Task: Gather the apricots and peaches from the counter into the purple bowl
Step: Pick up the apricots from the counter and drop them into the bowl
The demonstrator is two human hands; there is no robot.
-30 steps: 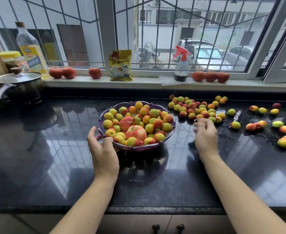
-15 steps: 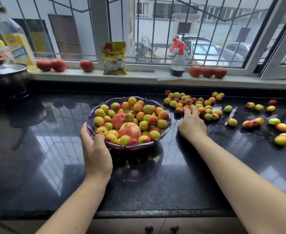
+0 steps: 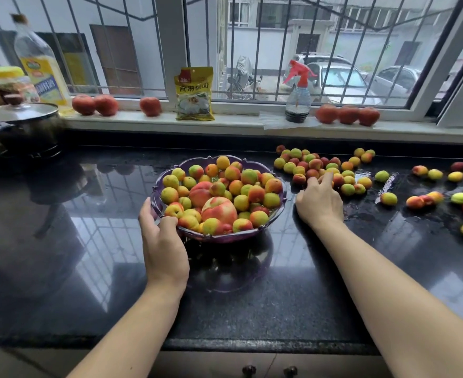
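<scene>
Apricots (image 3: 323, 169) under R fingers (image 3: 325, 179), L hand (image 3: 162, 242) gripping bowl (image 3: 226, 236)

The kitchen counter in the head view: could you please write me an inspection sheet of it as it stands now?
Surface: glossy black stone counter, wet patches on the right.
Job's things: purple scalloped plastic bowl heaped with fruit, one large peach on top; cluster of small yellow-red apricots right of the bowl; scattered apricots farther right.
Clutter: lidded steel pot at left; on the sill an oil bottle, yellow packet, red-topped spray bottle and red tomatoes.
Grippers: left hand grips the bowl's rim; right hand reaches into the cluster, grasp unclear.
Cables: nothing seen.
Surroundings: barred window, parked cars outside.
</scene>
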